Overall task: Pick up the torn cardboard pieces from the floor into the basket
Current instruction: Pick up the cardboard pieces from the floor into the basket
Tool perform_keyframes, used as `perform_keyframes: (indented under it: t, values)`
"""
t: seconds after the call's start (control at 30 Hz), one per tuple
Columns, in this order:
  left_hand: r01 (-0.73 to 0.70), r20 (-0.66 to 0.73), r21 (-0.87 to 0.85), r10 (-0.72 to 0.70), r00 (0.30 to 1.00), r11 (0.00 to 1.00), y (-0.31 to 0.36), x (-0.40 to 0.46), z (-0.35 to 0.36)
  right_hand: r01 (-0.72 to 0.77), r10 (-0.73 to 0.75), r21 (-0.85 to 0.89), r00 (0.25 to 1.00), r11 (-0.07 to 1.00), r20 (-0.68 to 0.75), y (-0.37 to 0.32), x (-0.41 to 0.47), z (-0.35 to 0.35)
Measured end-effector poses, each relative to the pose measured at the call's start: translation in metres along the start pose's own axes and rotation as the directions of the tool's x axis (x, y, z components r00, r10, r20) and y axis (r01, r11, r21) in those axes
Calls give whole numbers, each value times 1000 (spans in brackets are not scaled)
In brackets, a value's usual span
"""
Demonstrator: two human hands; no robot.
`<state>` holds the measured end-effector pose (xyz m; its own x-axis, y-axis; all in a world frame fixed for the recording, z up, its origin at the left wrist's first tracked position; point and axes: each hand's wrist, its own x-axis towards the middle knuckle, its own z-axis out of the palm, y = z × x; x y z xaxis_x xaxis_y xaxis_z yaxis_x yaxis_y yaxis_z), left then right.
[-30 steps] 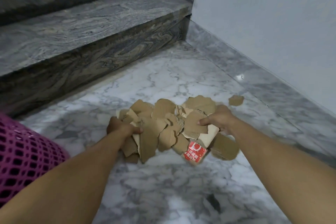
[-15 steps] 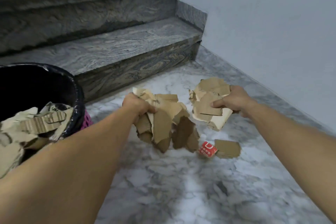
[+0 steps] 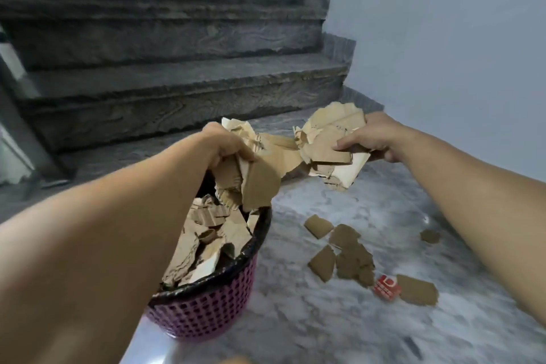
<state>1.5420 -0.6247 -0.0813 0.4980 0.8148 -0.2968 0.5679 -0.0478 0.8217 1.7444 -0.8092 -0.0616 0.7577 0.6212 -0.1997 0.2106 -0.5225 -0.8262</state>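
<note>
The left hand (image 3: 220,143) is closed around a bundle of torn brown corrugated cardboard pieces (image 3: 257,180), which hangs directly above the round pink perforated plastic basket (image 3: 206,313). The basket has a black liner (image 3: 260,233) folded over its rim and is filled nearly to the top with cardboard scraps (image 3: 206,242). The right hand (image 3: 373,137) is closed on a second bundle of torn cardboard (image 3: 331,139), thumb on top, held above the floor to the right of the basket. Several loose brown cardboard fragments (image 3: 350,257) lie on the grey-white marble floor (image 3: 325,328), right of the basket. Among them lies a small red piece with white printing (image 3: 387,290); the characters cannot be read. Dark grey stone stairs (image 3: 165,80) stand behind.
</note>
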Motion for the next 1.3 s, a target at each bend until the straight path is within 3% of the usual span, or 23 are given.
perform_keyframes:
  t: [0.27, 0.4, 0.47, 0.6, 0.77, 1.03, 1.2, 1.3]
  values:
    - [105, -126, 41, -99, 987, 994, -79, -26, -110, 248, -229, -162, 965, 955, 129, -73, -19, 127]
    - [60, -200, 32, -52, 978, 998, -122, -25, -112, 373, -363, -382, 926, 846, 100, -70, -26, 191]
    - [62, -164, 71, -49, 985, 996, -143, -22, -105, 404, -401, -501, 908, 765, 120, -60, -33, 216]
    - [69, -76, 439, -40, 996, 896, -170, -20, -92, 482, -272, -594, 870, 644, 410, -36, -42, 239]
    - [21, -10, 426, -19, 1000, 905, -186, -20, -89, 484, -209, -643, 865, 594, 457, -18, -42, 244]
    - [-34, -112, 442, 93, 989, 897, -145, -16, -74, 441, -314, -543, 896, 714, 315, -34, -41, 184]
    - [-67, -157, 511, 169, 973, 857, -89, -12, -33, 317, -228, -510, 946, 800, 231, -27, -35, 116]
    - [-156, -97, 508, 236, 967, 847, -55, -7, 5, 198, -127, -496, 977, 846, 174, -2, -29, 74]
